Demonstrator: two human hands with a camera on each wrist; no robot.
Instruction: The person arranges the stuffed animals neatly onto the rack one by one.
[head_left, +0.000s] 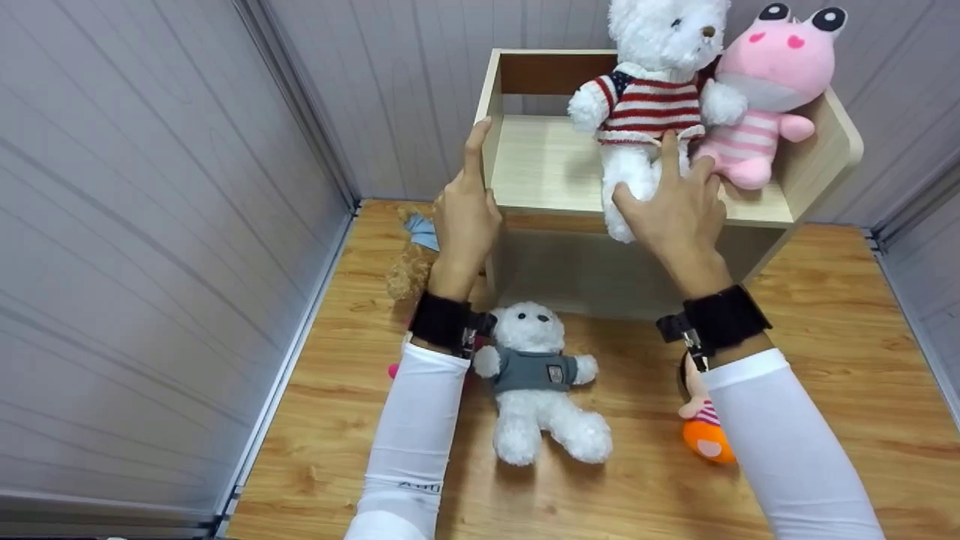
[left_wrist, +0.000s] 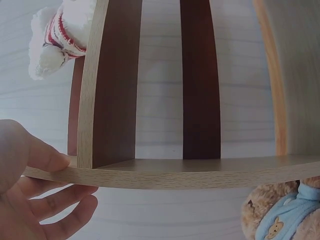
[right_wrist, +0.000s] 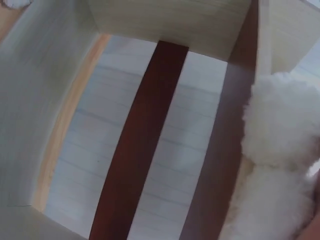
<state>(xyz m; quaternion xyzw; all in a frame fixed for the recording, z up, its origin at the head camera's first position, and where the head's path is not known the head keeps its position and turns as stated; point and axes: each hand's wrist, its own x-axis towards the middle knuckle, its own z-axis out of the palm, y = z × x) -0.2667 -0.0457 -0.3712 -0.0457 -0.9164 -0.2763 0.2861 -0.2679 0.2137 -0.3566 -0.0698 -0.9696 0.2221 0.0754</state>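
right now the white bear (head_left: 652, 109) in a red-and-white striped sweater sits on the top level of a pale wooden shelf unit (head_left: 532, 165), its legs over the front edge. the right hand (head_left: 679, 210) is on the bear's lower front with thumb and forefinger spread wide, the forefinger pointing up at the sweater's hem and the thumb against a leg; the other fingers lie close together, toward the pink frog plush (head_left: 776, 67). that frog leans beside the bear, near the shelf's right side panel (head_left: 825, 142). the left hand (head_left: 465, 217) grips the left side panel, its thumb on the edge and its fingers round the outer face, the forefinger stretched up along it. in the left wrist view dark brown slats (left_wrist: 201, 90) cross the back below the top level. on the floor (head_left: 630, 495) in front of the unit a second white bear in a grey top (head_left: 532, 371) lies on its back, a doll with an orange lower part (head_left: 705, 439) is partly hidden by the right forearm, and a brown plush in light blue (head_left: 411, 270) lies just beside the unit, behind the left hand
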